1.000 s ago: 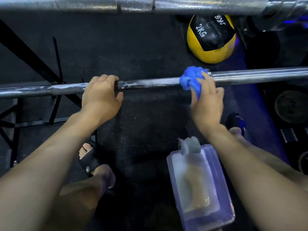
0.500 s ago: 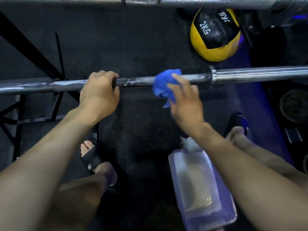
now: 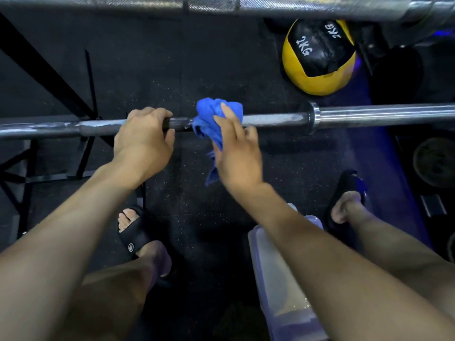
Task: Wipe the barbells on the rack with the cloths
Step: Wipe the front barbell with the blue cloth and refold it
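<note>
Head view. The floor point(image 3: 197, 70) is dark speckled rubber matting, seen from above. A barbell point(image 3: 275, 119) runs horizontally across the middle of the view and serves as the reference for all positions below. Its shaft carries pale smears left of centre; a collar point(image 3: 314, 118) separates the shaft from the brighter sleeve point(image 3: 384, 114) on the right.

The left hand point(image 3: 142, 139) grips the barbell shaft, fingers curled over the top and thumb below. The right hand point(image 3: 236, 148) sits just right of the left hand. It holds a bunched blue cloth point(image 3: 211, 119) against the shaft, with the fingers extended over the cloth and the thumb behind it. The cloth wraps over the top of the shaft, and a loose tail hangs below the barbell beside the palm.

A second bar point(image 3: 221, 3) crosses the top edge of the view, above the barbell. A yellow and black medicine ball point(image 3: 317, 57) marked "2KG" lies on the floor beyond the barbell, above the collar. Black frame members point(image 3: 49, 70) stand to the left, behind and below the shaft.

Below the barbell, two feet in black sandals point(image 3: 134, 238) stand on the floor. A translucent plastic container point(image 3: 278, 286) lies between them, partly covered by the right forearm; its contents appear pale, possibly a folded cloth.
</note>
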